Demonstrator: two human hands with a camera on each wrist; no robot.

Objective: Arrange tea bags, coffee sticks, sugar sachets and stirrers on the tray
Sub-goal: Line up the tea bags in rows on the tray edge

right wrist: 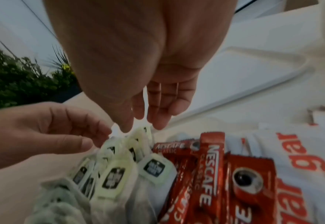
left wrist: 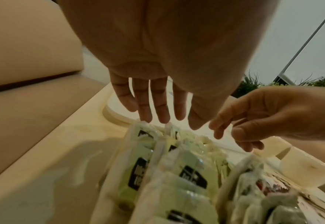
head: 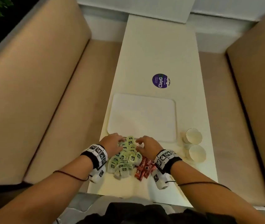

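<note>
Left hand (head: 112, 143) spread, fingertips on heap of pale-green paper tea bags (head: 125, 160), lower centre | right hand (head: 149, 145) loosely spread above same heap | white rounded-square tray (head: 144, 117) just beyond, mid-frame on cream desk (head: 159, 54)

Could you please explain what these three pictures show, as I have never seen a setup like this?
No machine here: a person works bare-handed, with a camera on the head and one on each wrist. The head view looks down on a table; the wrist views look along each palm to the fingers. On it lie a white tray, a pile of green tea bags, red Nescafe coffee sticks, sugar sachets and paper cups. The left hand and right hand are open over the tea bags; neither grips anything.
</note>
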